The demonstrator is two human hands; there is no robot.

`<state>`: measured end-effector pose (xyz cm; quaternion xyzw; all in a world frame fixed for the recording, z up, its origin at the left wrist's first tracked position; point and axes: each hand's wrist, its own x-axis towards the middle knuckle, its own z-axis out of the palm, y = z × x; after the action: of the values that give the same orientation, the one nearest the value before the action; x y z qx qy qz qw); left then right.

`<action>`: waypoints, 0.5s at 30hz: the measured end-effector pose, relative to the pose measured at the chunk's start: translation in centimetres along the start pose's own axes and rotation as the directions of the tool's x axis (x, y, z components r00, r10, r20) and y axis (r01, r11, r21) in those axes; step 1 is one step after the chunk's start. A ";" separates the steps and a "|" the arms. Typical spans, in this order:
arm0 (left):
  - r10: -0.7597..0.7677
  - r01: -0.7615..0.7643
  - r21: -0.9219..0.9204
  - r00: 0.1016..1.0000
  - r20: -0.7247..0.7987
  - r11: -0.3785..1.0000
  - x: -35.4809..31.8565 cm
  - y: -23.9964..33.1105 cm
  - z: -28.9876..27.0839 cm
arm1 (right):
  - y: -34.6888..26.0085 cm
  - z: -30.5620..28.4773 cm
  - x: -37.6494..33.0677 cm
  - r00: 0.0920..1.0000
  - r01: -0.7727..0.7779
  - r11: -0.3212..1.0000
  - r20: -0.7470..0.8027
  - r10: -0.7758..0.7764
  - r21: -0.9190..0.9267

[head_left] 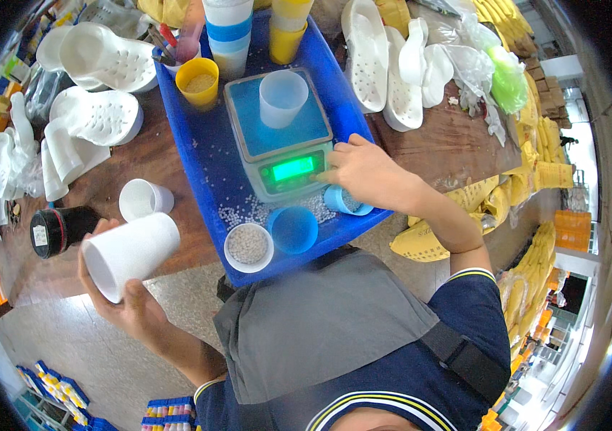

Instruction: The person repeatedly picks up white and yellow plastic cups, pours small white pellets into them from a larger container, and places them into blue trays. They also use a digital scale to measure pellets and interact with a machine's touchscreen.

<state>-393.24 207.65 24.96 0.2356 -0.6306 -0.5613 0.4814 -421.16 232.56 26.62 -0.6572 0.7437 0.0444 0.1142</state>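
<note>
My left hand [137,310] is wrapped round a tilted white cup [137,251] at the left, beyond the tray's edge. My right hand [370,169] has its fingers at the front right corner of a digital scale [252,172], beside the lit green display; nothing shows in its grasp. On the scale's plate stands a translucent white cup [283,111]. Under my right hand, a small light-blue cup [352,202] leans in the tray. Along the near edge sit a white cup of pale pellets [248,248] and a blue cup [293,230].
A blue tray [189,154] carries the scale, loose pellets, a yellow cup [197,82] and stacked cups [230,36]. Left are a white cup [146,200], a black jar [62,230] and white foam clogs [105,61]. More white shoe pieces [367,57] and yellow sacks [456,215] lie right.
</note>
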 end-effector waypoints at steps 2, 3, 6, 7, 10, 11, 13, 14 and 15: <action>-0.049 0.044 0.088 0.997 0.054 0.995 -1.1 0.3 -0.3 | -0.1 0.5 0.2 0.999 0.022 0.999 -0.033 -0.024 -0.038; -0.088 0.077 0.135 0.993 0.077 0.988 -1.5 0.5 -0.6 | -0.2 0.7 0.4 0.999 0.027 0.998 -0.035 -0.029 -0.055; -0.218 0.187 0.220 0.968 0.126 0.957 -2.6 0.3 -0.8 | 0.0 1.0 0.8 1.000 0.026 0.987 0.016 -0.023 -0.160; -0.244 0.212 0.213 0.960 0.139 0.954 -2.8 0.0 -0.6 | 0.0 1.0 0.8 0.999 0.026 0.987 0.036 -0.020 -0.160; -0.298 0.261 0.226 0.944 0.143 0.938 -3.4 -1.1 -0.3 | -0.2 0.9 0.8 0.997 0.053 0.978 0.067 -0.040 -0.203; -0.299 0.259 0.255 0.945 0.134 0.932 -3.6 -1.5 -0.2 | -0.3 0.9 0.7 0.996 0.071 0.973 0.066 -0.057 -0.219; -0.326 0.290 0.243 0.938 0.122 0.926 -3.9 -2.3 0.1 | -0.5 0.9 0.7 0.994 0.104 0.964 0.048 -0.095 -0.243; -0.314 0.274 0.273 0.943 0.112 0.922 -3.9 -2.5 0.2 | -0.6 0.9 0.7 0.993 0.117 0.961 0.030 -0.113 -0.251; -0.306 0.266 0.277 0.945 0.114 0.923 -4.0 -2.8 0.2 | -0.6 0.9 0.7 0.991 0.130 0.957 0.012 -0.132 -0.258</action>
<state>-392.43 210.37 21.02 0.3416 -0.6925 -0.5553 0.3088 -420.56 232.01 25.61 -0.7143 0.6868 0.1314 0.0281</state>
